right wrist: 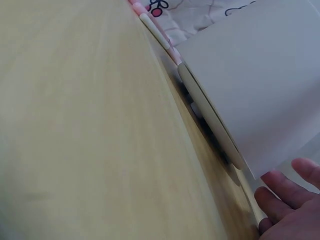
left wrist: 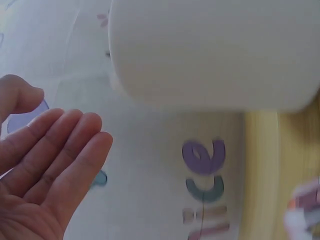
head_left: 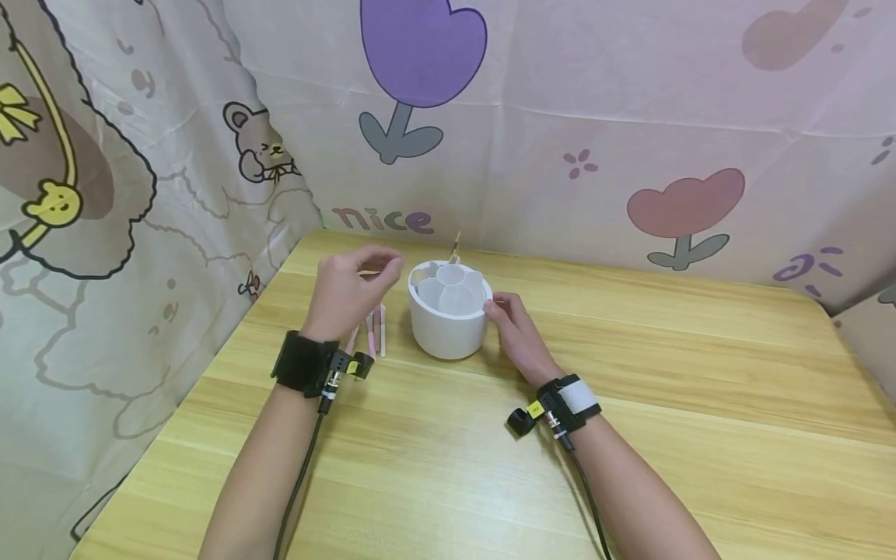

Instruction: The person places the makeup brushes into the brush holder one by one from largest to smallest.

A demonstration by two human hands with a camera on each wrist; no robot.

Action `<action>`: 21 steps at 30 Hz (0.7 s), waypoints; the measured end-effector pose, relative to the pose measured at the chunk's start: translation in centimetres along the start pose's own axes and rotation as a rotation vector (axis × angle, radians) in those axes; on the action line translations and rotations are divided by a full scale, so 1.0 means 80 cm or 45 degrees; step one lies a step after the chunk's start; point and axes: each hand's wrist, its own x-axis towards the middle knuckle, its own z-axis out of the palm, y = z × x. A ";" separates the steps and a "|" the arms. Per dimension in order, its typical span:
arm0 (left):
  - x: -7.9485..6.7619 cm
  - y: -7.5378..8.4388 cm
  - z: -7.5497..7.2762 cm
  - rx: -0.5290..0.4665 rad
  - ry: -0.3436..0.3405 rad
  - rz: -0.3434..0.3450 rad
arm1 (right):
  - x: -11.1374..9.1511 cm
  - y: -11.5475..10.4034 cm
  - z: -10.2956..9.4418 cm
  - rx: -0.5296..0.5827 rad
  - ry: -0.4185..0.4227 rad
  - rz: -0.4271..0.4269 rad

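Note:
A white round pen holder (head_left: 449,327) with several compartments stands upright on the table. One thin brownish item (head_left: 456,247) pokes up at its back edge. To its left, my left hand (head_left: 355,284) is raised above the table, fingers bent toward the thumb in the head view. Nothing lies in its palm or between its fingers (left wrist: 82,155) in the left wrist view. My right hand (head_left: 516,330) rests against the holder's right side, thumb at the rim. The right wrist view shows its loosely bent fingers (right wrist: 282,192) right at the holder's wall.
Several pink and white pens (head_left: 376,333) lie on the wooden table (head_left: 434,459) left of the holder, partly hidden by the left hand. A printed curtain (head_left: 532,155) hangs behind the table and along its left side. Cables run from both wrist cameras along the forearms.

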 end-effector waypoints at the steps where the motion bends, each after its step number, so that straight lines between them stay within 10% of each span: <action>1: 0.000 -0.003 -0.003 0.016 0.009 -0.013 | 0.000 0.000 0.000 0.008 0.002 0.004; 8: 0.001 -0.024 -0.018 0.152 0.005 -0.153 | 0.001 0.002 0.000 0.021 -0.005 0.018; 21: -0.002 -0.039 -0.016 0.215 -0.254 -0.408 | 0.003 0.005 -0.001 0.015 -0.007 0.021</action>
